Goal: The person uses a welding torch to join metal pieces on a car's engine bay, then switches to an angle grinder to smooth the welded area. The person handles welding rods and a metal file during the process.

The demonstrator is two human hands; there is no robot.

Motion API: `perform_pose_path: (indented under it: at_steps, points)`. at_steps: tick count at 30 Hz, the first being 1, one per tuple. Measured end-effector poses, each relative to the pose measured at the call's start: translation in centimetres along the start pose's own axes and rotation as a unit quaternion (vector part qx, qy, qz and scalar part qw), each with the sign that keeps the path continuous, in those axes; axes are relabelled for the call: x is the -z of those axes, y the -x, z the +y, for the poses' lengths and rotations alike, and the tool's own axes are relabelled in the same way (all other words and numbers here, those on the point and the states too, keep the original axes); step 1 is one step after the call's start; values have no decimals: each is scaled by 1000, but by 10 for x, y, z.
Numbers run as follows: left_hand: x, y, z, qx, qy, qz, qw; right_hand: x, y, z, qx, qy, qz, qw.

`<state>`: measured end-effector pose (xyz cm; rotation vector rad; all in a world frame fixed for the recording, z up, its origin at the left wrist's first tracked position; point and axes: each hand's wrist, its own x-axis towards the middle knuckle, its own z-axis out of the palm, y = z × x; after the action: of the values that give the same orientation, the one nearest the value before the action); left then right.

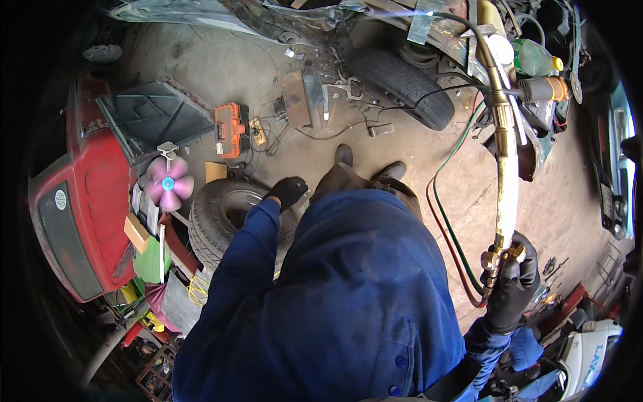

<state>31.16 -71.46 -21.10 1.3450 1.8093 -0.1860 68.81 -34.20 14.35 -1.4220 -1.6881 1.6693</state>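
Note:
My right hand (512, 288), in a black glove, is closed round the valve end of a brass-coloured gas torch (507, 194). The torch's long body runs forward over the cluttered work area, and a brass knob (516, 252) shows beside my fingers. From its rear end a green hose (437, 182) and a red hose (442, 234) loop down toward the floor. My left hand (288, 192), also gloved in black, hangs with curled fingers above a thick-treaded tyre (209, 224) that lies at my left. Nothing shows in that hand.
An orange toolbox (231, 130), a pink-bladed fan (167, 183) and a red vehicle cab (100, 208) stand to the left. Ahead lies another tyre (405, 84) among metal scraps and cables. A green plastic bottle (534, 58) rests at the far right.

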Motion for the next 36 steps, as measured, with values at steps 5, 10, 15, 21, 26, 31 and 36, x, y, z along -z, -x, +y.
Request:
perform_pose_path:
  at_steps: [5,10,15,21,26,31,36]
  points:
    - [-54,15,9,164,237,10,957,-44,-10,4,-43,10,-65,997]
    - [2,3,25,119,463,231,847,-127,-39,22,-9,78,-153,985]
    - [25,-58,19,95,527,174,826,-207,-51,40,-63,87,-195,975]
    - [-45,-147,-15,120,387,198,893,-247,-83,85,-99,112,-181,972]
    - [-108,-256,-50,190,358,276,871,-263,-128,150,-196,115,-189,955]
    - [-127,-400,-86,202,343,376,837,-302,-174,238,-165,131,-216,953]
    - [-145,-561,-88,170,343,420,823,-328,-209,301,-71,226,-213,948]
